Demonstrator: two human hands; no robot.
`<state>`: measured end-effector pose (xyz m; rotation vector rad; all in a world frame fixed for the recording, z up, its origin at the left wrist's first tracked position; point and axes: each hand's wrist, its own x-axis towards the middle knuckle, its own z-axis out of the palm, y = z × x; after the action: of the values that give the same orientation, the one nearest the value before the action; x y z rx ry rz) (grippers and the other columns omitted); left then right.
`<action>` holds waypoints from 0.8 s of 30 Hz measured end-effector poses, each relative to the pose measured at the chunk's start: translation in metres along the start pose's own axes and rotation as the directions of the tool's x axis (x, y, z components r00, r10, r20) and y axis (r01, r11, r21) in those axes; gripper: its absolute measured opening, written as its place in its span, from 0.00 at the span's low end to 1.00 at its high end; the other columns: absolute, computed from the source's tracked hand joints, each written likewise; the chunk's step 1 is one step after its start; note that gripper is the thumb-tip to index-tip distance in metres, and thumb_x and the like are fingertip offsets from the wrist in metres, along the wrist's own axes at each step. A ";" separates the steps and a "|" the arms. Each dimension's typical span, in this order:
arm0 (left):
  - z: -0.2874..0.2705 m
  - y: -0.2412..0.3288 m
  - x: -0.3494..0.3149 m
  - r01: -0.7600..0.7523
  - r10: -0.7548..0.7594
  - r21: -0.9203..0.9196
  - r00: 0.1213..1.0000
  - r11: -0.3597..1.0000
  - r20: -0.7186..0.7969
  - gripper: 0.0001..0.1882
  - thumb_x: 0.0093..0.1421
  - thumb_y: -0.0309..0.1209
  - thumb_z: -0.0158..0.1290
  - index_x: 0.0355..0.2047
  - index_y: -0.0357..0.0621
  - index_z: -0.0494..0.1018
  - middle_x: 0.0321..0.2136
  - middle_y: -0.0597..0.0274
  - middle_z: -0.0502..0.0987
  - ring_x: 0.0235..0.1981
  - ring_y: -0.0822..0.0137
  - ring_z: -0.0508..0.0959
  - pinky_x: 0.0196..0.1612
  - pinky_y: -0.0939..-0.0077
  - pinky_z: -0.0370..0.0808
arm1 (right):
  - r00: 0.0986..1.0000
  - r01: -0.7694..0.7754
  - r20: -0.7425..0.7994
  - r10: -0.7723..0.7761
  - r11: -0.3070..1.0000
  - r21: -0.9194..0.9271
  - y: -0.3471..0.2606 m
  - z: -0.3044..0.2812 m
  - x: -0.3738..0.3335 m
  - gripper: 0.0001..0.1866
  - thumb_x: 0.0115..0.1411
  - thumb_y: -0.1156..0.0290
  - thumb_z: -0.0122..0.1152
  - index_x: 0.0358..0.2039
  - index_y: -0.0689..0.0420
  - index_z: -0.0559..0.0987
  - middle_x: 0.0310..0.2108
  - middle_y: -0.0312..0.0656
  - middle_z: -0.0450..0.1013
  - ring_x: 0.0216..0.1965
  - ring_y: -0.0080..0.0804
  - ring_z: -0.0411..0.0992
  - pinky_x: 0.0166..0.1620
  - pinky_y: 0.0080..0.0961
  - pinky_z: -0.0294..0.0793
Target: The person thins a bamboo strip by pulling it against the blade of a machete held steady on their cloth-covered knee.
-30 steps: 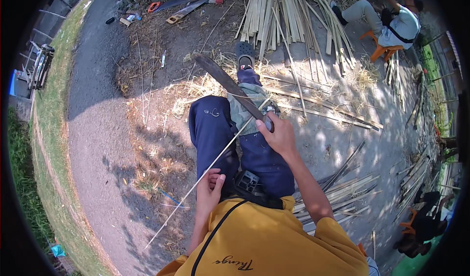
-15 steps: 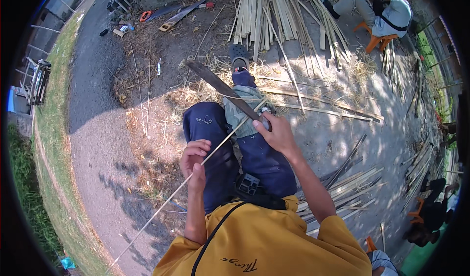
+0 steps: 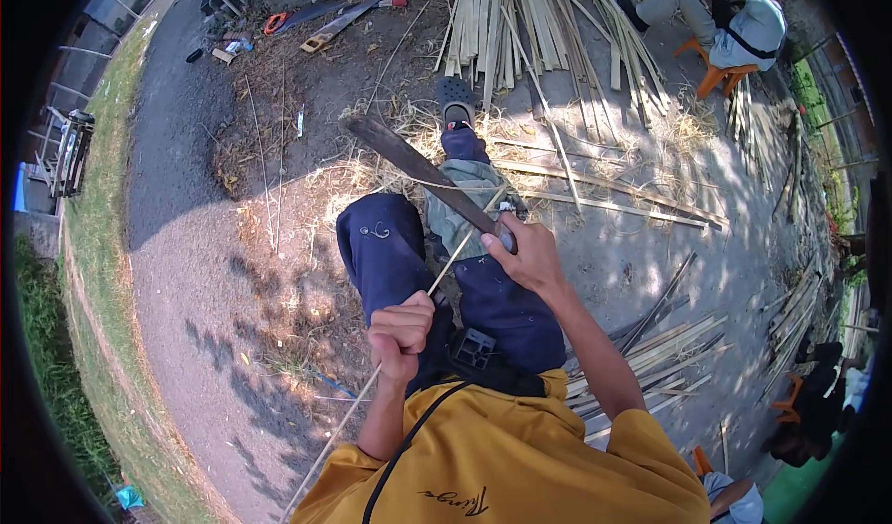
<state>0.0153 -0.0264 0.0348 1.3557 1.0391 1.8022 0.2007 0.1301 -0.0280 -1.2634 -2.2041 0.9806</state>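
Note:
My right hand [image 3: 530, 255] grips the handle of a machete [image 3: 404, 155], whose dark blade points up and to the left over my thigh. A thin bamboo strip [image 3: 342, 431] runs on a slant under the blade, past a greyish-green cloth [image 3: 452, 213] on my right leg, down to the lower left. My left hand [image 3: 401, 334] is closed in a fist round that strip, above my lap. A thin curled sliver crosses near the blade. Whether the edge touches the strip is hard to make out.
Many split bamboo slats [image 3: 506, 32] lie fanned out ahead, with more slats [image 3: 650, 366] at my right. Two handsaws [image 3: 348, 20] lie on the ground at the far left. Shavings [image 3: 372, 176] surround my feet. A person [image 3: 743, 27] sits on an orange stool [image 3: 720, 73], far right.
My left hand has gone from loosely open to a tight fist round the strip, moving right and slightly down. The strip's lower end has swung right. The machete has barely shifted.

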 end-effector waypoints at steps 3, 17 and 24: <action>0.006 -0.001 0.003 -0.035 0.035 -0.003 0.999 0.999 0.018 0.44 0.79 0.60 0.23 0.09 0.44 0.46 0.08 0.68 0.50 0.10 0.66 0.51 0.25 0.66 0.56 | 0.998 0.061 0.029 -0.061 0.998 -0.002 0.004 -0.003 0.001 0.27 0.66 0.43 0.62 0.37 0.59 0.80 0.19 0.52 0.74 0.26 0.58 0.78 0.32 0.50 0.74; 0.015 0.005 0.012 -0.032 0.010 -0.122 0.984 0.992 -0.176 0.39 0.81 0.54 0.20 0.11 0.47 0.44 0.08 0.68 0.48 0.11 0.67 0.47 0.25 0.68 0.55 | 0.996 -0.087 0.036 0.083 0.986 0.142 0.003 0.004 0.003 0.25 0.64 0.46 0.64 0.38 0.60 0.82 0.19 0.55 0.75 0.26 0.59 0.78 0.32 0.48 0.75; 0.019 -0.007 0.017 -0.071 0.047 -0.112 0.977 0.991 -0.207 0.37 0.82 0.47 0.20 0.12 0.50 0.44 0.08 0.70 0.46 0.11 0.69 0.44 0.26 0.68 0.54 | 1.000 0.013 -0.026 -0.012 0.999 0.039 -0.010 0.006 0.001 0.25 0.65 0.46 0.63 0.35 0.59 0.81 0.19 0.53 0.74 0.25 0.60 0.78 0.32 0.50 0.74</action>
<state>0.0297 -0.0041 0.0392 1.1596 0.9872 2.0479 0.1906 0.1258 -0.0249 -1.2367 -2.1605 0.9929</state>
